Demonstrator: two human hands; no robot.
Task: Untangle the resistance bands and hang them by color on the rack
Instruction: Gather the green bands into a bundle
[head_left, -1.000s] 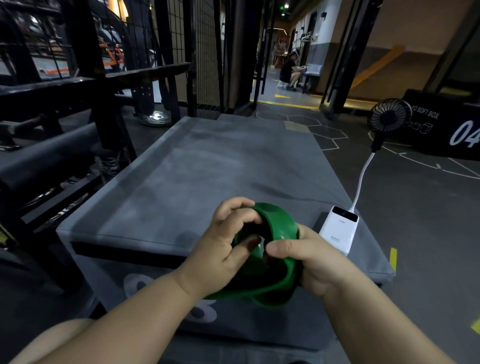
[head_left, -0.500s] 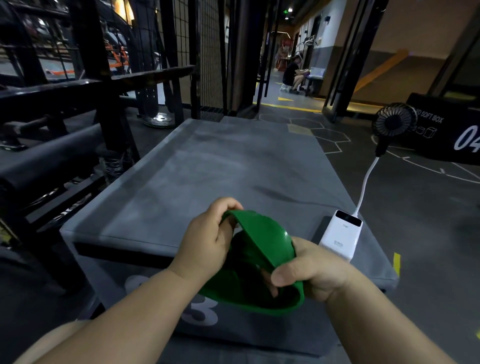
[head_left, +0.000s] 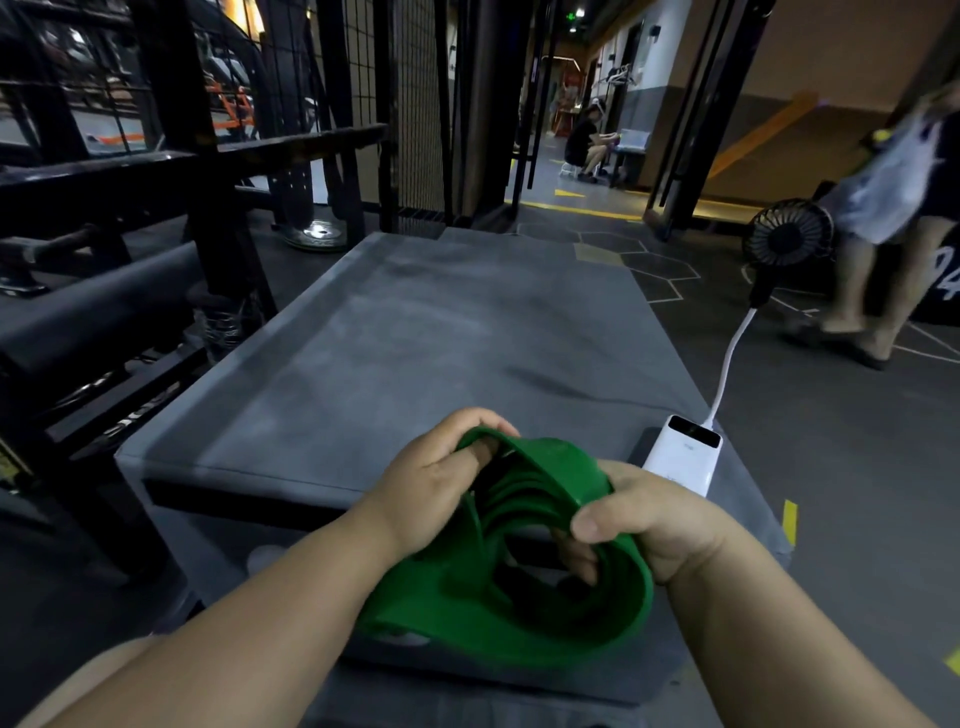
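- Holding the green resistance band (head_left: 545, 613) up in front of the body, over the near end of the grey padded table (head_left: 415, 338) and apparently clear of its top, presumably so the coils hang loose and can be read.
- Gripping the upper fold with the left hand (head_left: 441, 483), fingers (head_left: 475, 420) curled round the edge of the strip, likely to lift one layer away from the rest.
- Clenching the opposite side with the right hand (head_left: 654, 525), thumb on the outside and the other fingers hooked inside the loop, seemingly as an anchor to pull against.
- Wound into several overlapping turns with a twist near the middle; not yet untangled, by the look of it.
- Only green in hand; no other colour of band in view.
- Parked at the table's right edge, out of the hands' way: a white power bank (head_left: 685, 457), cabled to a small black fan (head_left: 787, 239) beyond.
- Off to the left, a dark metal rack (head_left: 171, 171), well apart from the band; no bands hanging there that can be made out.
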